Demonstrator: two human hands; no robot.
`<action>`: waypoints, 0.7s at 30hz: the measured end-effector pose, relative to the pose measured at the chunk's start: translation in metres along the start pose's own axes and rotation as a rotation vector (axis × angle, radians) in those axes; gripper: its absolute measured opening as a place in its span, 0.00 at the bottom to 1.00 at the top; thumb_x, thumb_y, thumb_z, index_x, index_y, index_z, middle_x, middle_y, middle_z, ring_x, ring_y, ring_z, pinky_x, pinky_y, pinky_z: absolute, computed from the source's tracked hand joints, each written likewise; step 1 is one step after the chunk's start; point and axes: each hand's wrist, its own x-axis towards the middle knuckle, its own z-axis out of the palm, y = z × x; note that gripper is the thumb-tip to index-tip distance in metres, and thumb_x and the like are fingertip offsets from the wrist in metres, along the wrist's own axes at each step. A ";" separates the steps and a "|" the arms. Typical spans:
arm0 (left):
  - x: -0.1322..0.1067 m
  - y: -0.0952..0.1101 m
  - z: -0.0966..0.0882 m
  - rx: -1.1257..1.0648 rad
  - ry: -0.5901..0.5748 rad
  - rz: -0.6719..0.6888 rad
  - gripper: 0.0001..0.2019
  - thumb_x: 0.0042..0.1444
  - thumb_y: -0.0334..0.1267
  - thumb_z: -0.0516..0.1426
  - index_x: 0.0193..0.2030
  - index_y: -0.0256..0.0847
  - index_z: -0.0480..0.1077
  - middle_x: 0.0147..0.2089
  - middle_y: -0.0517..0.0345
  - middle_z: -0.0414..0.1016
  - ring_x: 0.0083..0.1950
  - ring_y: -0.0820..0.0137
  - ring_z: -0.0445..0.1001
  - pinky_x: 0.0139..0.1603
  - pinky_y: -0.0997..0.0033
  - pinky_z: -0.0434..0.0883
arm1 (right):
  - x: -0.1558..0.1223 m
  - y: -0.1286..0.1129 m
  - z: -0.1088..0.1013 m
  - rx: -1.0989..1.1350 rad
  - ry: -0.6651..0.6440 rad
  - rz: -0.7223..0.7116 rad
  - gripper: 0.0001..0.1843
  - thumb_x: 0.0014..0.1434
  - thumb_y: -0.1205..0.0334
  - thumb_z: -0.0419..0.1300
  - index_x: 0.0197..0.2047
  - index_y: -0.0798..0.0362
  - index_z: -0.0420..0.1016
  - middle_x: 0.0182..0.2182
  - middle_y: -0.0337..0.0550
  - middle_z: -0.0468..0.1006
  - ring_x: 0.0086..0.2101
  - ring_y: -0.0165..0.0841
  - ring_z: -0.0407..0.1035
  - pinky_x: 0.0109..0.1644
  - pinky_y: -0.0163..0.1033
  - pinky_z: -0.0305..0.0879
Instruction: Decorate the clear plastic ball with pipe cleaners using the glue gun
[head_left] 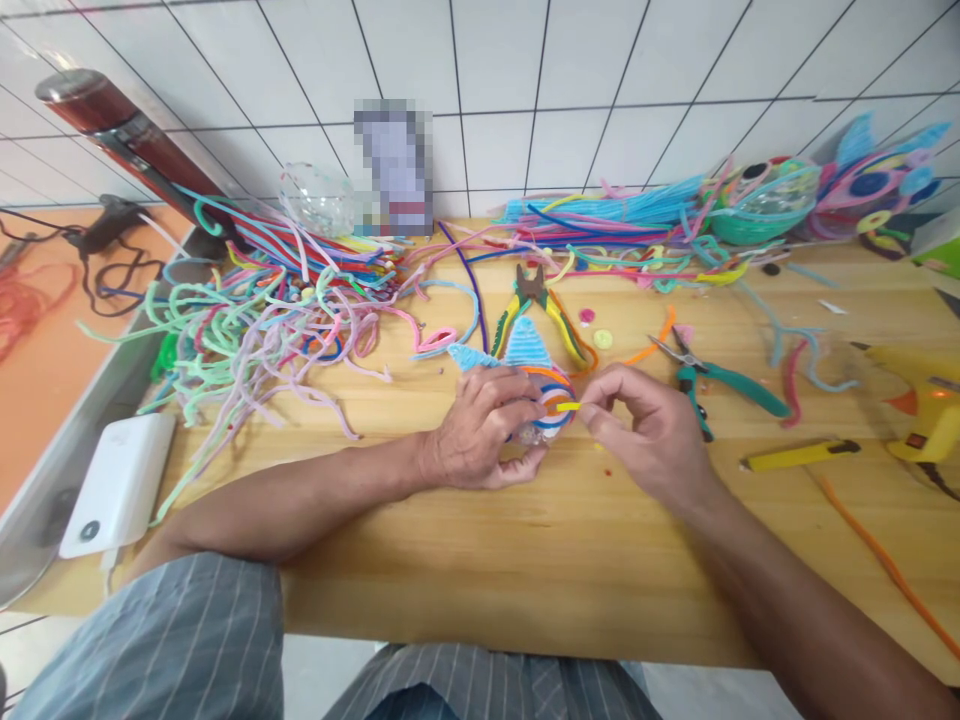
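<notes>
My left hand (pixel 495 425) is wrapped round a clear ball craft (pixel 534 434) and steadies it above the wooden table. Blue, white and orange pipe cleaners curl over the ball's front, and two light-blue pointed ears (pixel 527 343) stick up from its top. Between the thumb and fingers of my right hand (pixel 649 425) is a short yellow pipe cleaner (pixel 568 407), its far end against the ball's ringed front. Behind the ball lie yellow-green pliers (pixel 531 290) with spread handles. My left palm hides part of the ball.
Tangled pipe cleaners (pixel 255 340) cover the table's left side, near a white power bank (pixel 118 485). Teal-handled pliers (pixel 731 385), a yellow utility knife (pixel 801 455) and a yellow glue gun (pixel 926 400) lie right. Another decorated ball (pixel 765 205) stands by the tiled wall.
</notes>
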 end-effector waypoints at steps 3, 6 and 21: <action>0.000 -0.001 0.000 0.006 -0.010 -0.010 0.24 0.61 0.44 0.65 0.61 0.45 0.65 0.52 0.49 0.79 0.56 0.57 0.81 0.54 0.52 0.77 | 0.000 0.003 -0.007 0.052 0.016 0.086 0.05 0.57 0.63 0.64 0.29 0.48 0.75 0.24 0.35 0.74 0.27 0.30 0.68 0.32 0.36 0.63; -0.001 -0.001 0.000 -0.020 -0.009 -0.024 0.25 0.61 0.44 0.65 0.62 0.45 0.64 0.52 0.49 0.79 0.57 0.56 0.81 0.55 0.51 0.76 | 0.000 0.005 -0.010 0.081 -0.003 0.136 0.05 0.57 0.62 0.64 0.29 0.49 0.75 0.24 0.35 0.74 0.26 0.29 0.66 0.30 0.36 0.61; 0.019 -0.009 -0.007 0.146 -0.062 -0.104 0.22 0.65 0.42 0.64 0.63 0.44 0.67 0.65 0.39 0.77 0.71 0.49 0.72 0.68 0.45 0.67 | -0.007 0.008 -0.006 -0.016 -0.027 0.002 0.04 0.58 0.64 0.63 0.31 0.48 0.75 0.26 0.36 0.76 0.29 0.31 0.70 0.34 0.37 0.64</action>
